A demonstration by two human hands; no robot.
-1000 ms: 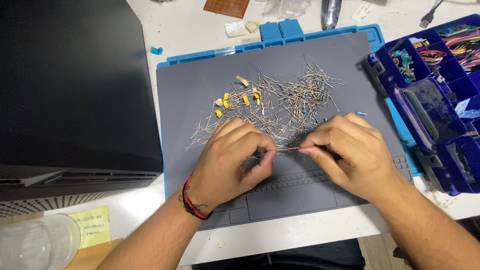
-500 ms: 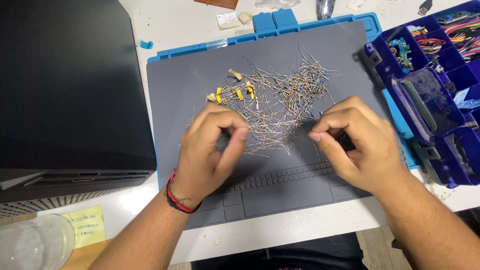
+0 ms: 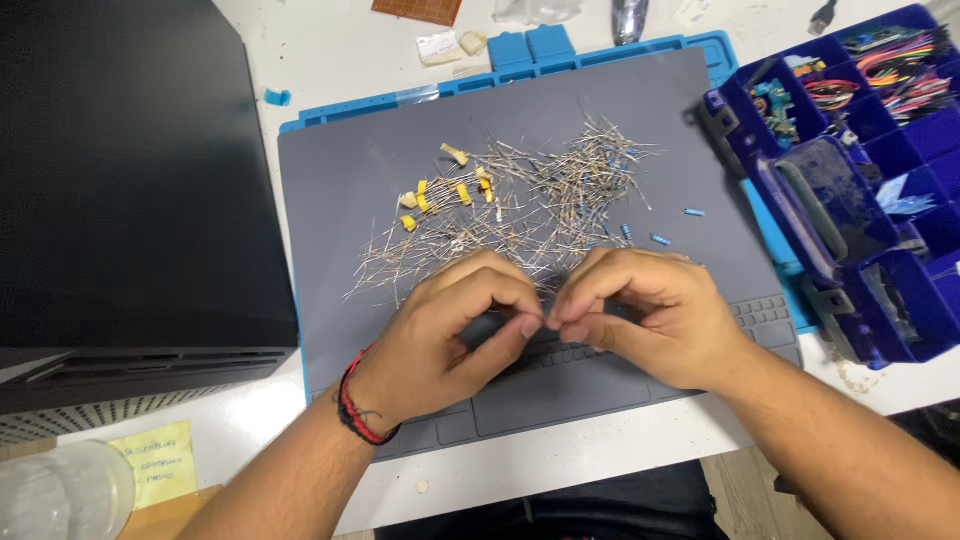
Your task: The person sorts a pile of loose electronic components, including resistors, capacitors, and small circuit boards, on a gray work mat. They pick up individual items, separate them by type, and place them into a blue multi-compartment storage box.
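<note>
Both hands meet fingertip to fingertip over the near part of the mat point(image 3: 380, 180): the left hand point(image 3: 450, 330) has thumb and forefinger pressed together, and the right hand point(image 3: 640, 315) pinches back at it, the tips almost touching. Whatever sits between the fingers is too small to make out; it may be one thin lead from the pile, but I cannot tell. The left wrist carries a red and black band point(image 3: 358, 415). Just beyond the knuckles, on the middle of the mat, lies the pile point(image 3: 520, 205) of wire-legged resistors, spread in a loose tangle, with a few yellow tape bits point(image 3: 425, 195) on its left side and a few loose blue resistors point(image 3: 660, 238) on its right. The mat is grey, with moulded trays along its near edge and a blue rim point(image 3: 600, 55) at its far edge. It lies on a white table point(image 3: 340, 50). Left of the mat, touching its edge, stands a big black case point(image 3: 130, 180). Right of the mat, partly over its corner, is a blue parts box point(image 3: 860, 200), open, with coloured wires in its far compartments. Near the case's front corner are a yellow note point(image 3: 160, 462) and a clear cup point(image 3: 60, 495).
</note>
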